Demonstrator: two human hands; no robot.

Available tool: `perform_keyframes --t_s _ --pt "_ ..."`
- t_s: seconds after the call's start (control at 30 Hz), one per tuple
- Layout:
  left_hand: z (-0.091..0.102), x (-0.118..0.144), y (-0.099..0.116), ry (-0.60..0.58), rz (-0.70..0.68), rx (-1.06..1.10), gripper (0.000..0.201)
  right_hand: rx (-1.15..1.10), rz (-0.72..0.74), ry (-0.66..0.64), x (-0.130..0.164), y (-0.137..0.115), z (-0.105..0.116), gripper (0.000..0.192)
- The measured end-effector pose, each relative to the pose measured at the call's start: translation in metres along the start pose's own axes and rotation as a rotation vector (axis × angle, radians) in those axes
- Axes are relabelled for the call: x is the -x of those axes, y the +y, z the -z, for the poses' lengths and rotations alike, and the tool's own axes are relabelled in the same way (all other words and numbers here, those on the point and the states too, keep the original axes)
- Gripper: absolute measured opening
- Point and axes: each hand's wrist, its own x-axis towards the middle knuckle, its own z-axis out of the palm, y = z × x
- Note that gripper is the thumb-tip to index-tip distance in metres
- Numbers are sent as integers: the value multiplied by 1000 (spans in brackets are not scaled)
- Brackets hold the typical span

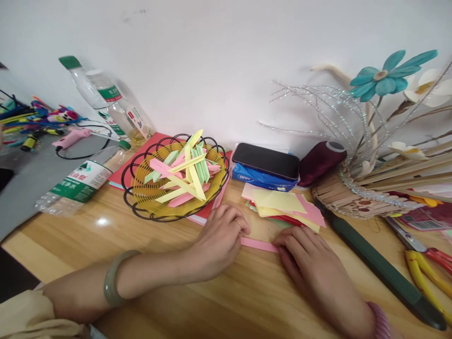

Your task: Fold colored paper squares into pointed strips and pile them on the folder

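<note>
Below centre, the left hand (221, 240) and right hand (312, 256), fingers closed on a pink paper strip (259, 244), seemingly hold it flat.

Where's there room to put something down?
Bare tabletop shows between the lying bottle, the basket and the left forearm. More shows between that arm and the right forearm, nearer than the pink strip. The right side is crowded: green tool, scissors and stick pot sit close together.
</note>
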Motion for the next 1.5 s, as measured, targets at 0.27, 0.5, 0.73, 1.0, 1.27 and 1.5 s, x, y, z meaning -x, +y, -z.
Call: perform_keyframes --t_s 0.27,0.5,0.73,1.0,1.27,1.5 --pt "-4 -9 2 -53 -27 -93 10 -21 16 8 0 -1 2 16" --pt "-2 -19 3 -130 -132 -156 9 -231 -38 -44 1 3 4 17" --pt "1 -38 12 -175 -264 -116 3 -360 -13 -40 -2 10 12 20" --pt "10 -56 27 -298 -211 69 12 -54 38 56 2 18 20 26" --pt "4 -66 30 -435 -152 160 10 -92 -22 -24 6 19 21 23" --pt "-5 -67 27 -461 -137 180 11 -341 -164 -193 -3 16 28 24"
